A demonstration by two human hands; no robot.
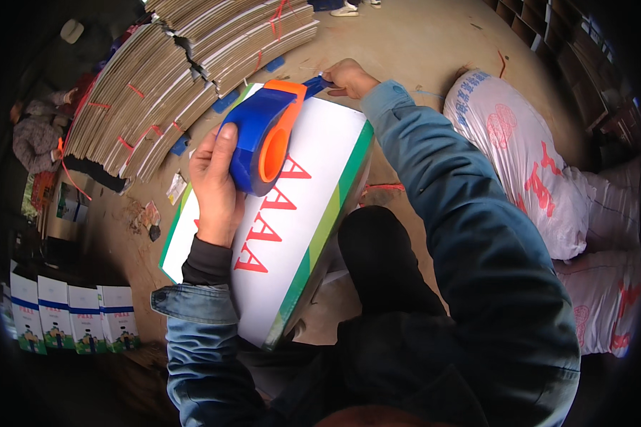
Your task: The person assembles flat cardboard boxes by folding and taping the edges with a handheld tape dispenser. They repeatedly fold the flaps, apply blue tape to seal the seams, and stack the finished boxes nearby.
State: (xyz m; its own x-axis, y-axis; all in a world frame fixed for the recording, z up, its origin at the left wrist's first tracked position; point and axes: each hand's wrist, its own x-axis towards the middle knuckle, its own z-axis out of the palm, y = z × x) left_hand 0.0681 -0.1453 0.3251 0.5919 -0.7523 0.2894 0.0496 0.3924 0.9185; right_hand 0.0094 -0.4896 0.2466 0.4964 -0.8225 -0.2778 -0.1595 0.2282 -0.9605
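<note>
Sleeves (470,213) crowd a box (331,146) — left fingers (223,149) gripping tape roll (251,139), right fingers (337,91) its end — cardboard (124,103) beyond.

Red lettering (265,231) on box (327,135), sacks (563,228), cartons (84,302)

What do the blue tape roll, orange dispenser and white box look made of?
Blue tape roll: probably glossy plastic film, from its sheen. Orange dispenser: likely smooth, hard plastic, evenly coloured. White box: apparently smooth printed cardboard, going by its flat faces and coloured bands; any coating is unclear.
</note>
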